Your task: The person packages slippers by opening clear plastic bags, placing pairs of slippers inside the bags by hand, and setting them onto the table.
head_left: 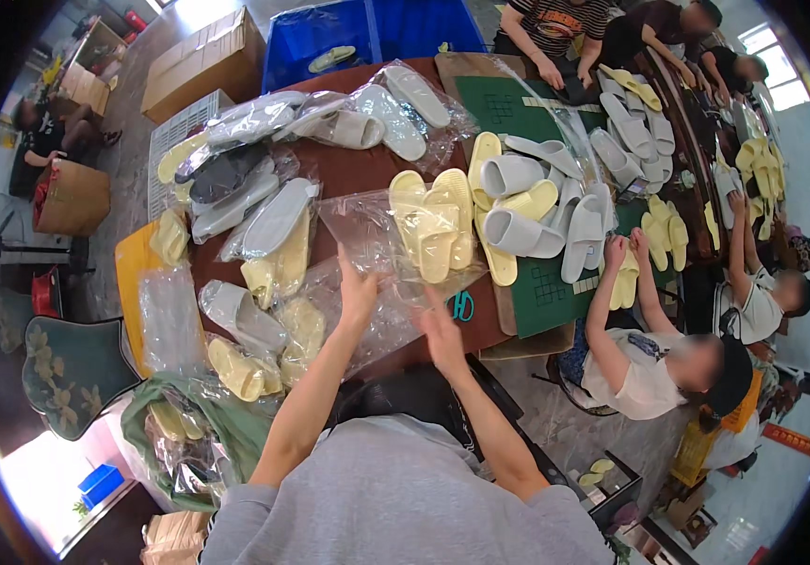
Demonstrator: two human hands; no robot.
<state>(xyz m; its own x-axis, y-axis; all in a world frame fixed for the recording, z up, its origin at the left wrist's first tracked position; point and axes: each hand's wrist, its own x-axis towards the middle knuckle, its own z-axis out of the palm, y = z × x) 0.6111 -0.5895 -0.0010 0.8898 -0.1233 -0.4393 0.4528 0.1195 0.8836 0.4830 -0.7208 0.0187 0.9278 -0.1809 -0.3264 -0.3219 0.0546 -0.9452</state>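
My left hand (358, 294) is closed on a clear plastic bag (360, 231) over the brown tabletop. A pair of yellow slippers (438, 235) lies beyond my hands, soles and straps showing; clear film lies around them. My right hand (441, 334) is below the slippers at the film's near side, its fingers smeared by motion, so their grip is unclear. More clear film (376, 325) lies flat beneath both hands. Teal-handled scissors (461, 305) rest just right of my right hand.
Bagged grey slippers (278, 218) crowd the left of the table. Loose grey slippers (525, 233) pile up on the right, by a green mat (546, 287). Blue bins (320, 33) stand beyond. A co-worker (654, 367) handles yellow slippers at right. A green sack (226, 424) stands lower left.
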